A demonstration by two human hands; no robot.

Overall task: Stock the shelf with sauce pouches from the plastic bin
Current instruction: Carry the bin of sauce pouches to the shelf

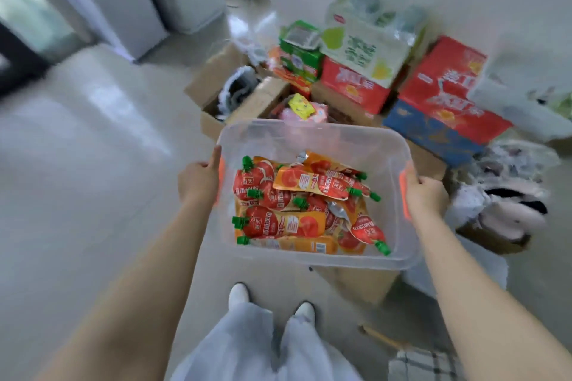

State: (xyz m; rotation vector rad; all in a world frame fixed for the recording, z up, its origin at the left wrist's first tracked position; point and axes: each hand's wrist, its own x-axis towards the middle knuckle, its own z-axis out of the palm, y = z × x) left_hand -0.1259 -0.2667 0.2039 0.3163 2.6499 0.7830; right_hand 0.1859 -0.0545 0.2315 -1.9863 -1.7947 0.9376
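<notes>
1. Held the clear rectangular plastic bin [312,130] up in the air, above the pale shiny floor [93,164] and just in front of the legs.
2. Gripped it at the two short sides. Left hand [198,179] clenched on the left rim with the thumb lying over the edge. Right hand [425,195] with fingers [418,182] curled round the right rim, close to an orange latch [403,192].
3. Found the red-and-orange sauce pouches with green screw caps [297,210] all inside the bin, piled loosely and crossing one another, not yet unloaded.
4. Saw no shelf in view, only open brown cardboard boxes [216,71] and red printed cartons [349,83] on the floor beyond the bin.
5. Judged the pouches as soft, floppy and rather slippery, and light one by one. Probably best pinched at the stiff neck under the green cap, or taken across the flat body without hard squeezing.
6. Judged the bin as stiff and not very heavy with this load. Expected sliding of the pouches at any tilt, so better kept level by both rims.
</notes>
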